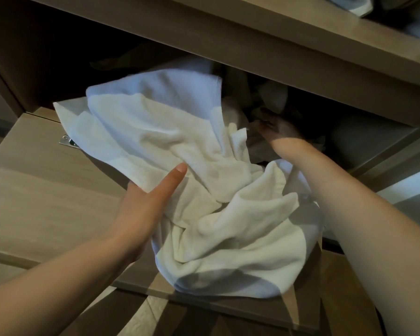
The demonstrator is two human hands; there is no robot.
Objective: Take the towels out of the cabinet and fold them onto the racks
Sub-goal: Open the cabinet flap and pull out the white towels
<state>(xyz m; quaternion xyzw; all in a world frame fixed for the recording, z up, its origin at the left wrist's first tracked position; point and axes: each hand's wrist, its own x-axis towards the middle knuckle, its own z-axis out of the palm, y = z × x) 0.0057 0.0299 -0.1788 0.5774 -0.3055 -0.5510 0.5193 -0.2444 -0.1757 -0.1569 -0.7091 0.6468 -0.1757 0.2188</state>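
Note:
A large crumpled white towel (170, 132) spills out of the cabinet's dark opening and bunches up over its front edge. My left hand (143, 204) grips the towel's left side, with the thumb lying on top and the fingers hidden beneath the cloth. My right hand (279, 129) reaches past the towel into the shadowed compartment and sits among more crumpled cloth (274, 95). Its fingers are too dark to make out. My right forearm crosses above the towel's right edge.
The wooden cabinet door (34, 190) stands open at the left, with a metal hinge (67, 141) showing beside the towel. A thick wooden shelf (277, 44) runs above the opening, and more pale cloth (354, 3) lies on it at the top right.

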